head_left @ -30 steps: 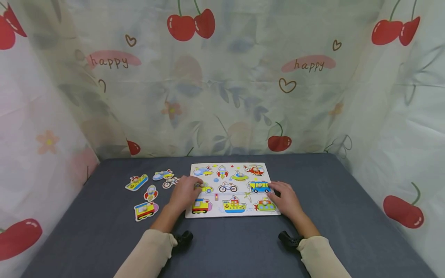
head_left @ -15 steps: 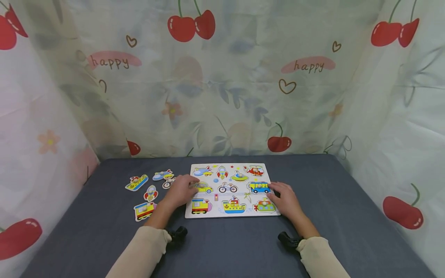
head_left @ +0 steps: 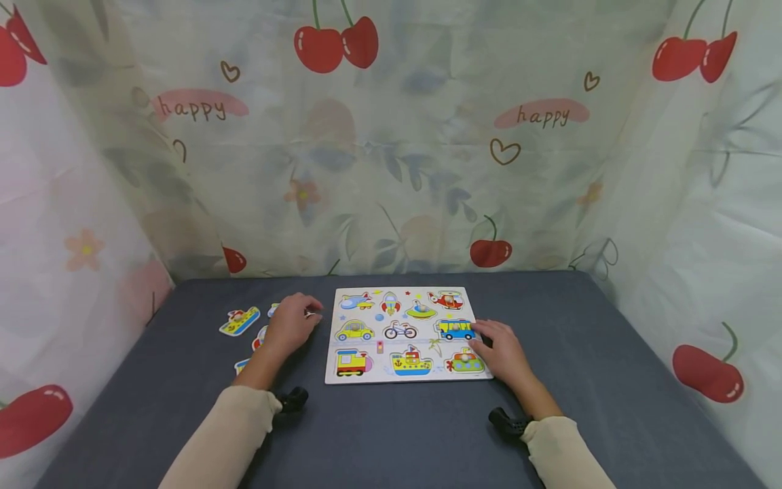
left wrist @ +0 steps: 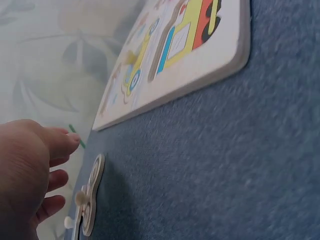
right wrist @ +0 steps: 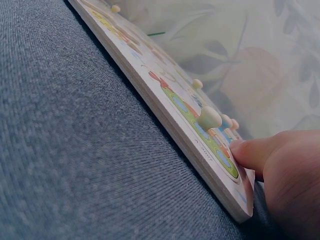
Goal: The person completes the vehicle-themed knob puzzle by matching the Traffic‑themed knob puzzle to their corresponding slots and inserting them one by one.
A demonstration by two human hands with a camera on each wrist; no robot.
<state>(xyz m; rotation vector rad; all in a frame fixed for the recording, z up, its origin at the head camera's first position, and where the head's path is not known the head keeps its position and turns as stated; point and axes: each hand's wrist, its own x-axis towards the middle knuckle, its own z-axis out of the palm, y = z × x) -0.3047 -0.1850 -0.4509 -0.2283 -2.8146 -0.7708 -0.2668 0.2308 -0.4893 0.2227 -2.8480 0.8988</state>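
Observation:
A white wooden puzzle board (head_left: 379, 377) printed with vehicles lies flat on the table. A yellow car piece (head_left: 354, 331) with a knob sits in its place on the board, as seen in the left wrist view too. My left hand (head_left: 292, 326) is left of the board, its fingers loosely bent and holding nothing. Just by it, a bicycle piece (left wrist: 95, 195) with a knob lies on the cloth, mostly hidden in the head view. My right hand (head_left: 504, 346) rests on the board's right edge, thumb on the top beside the green submarine piece (right wrist: 200, 132).
Left of the board lie a ship piece (head_left: 240, 321) and a rocket piece (head_left: 259, 337), a train piece (head_left: 241, 366) and a plane piece (head_left: 272, 310), the last three partly behind my left hand and arm. Dark cloth (head_left: 391, 435) covers the table; a patterned curtain (head_left: 391, 170) hangs behind.
My left hand has let go of the car piece on the board and moved left, over to the loose pieces. My right hand has stayed on the board's edge.

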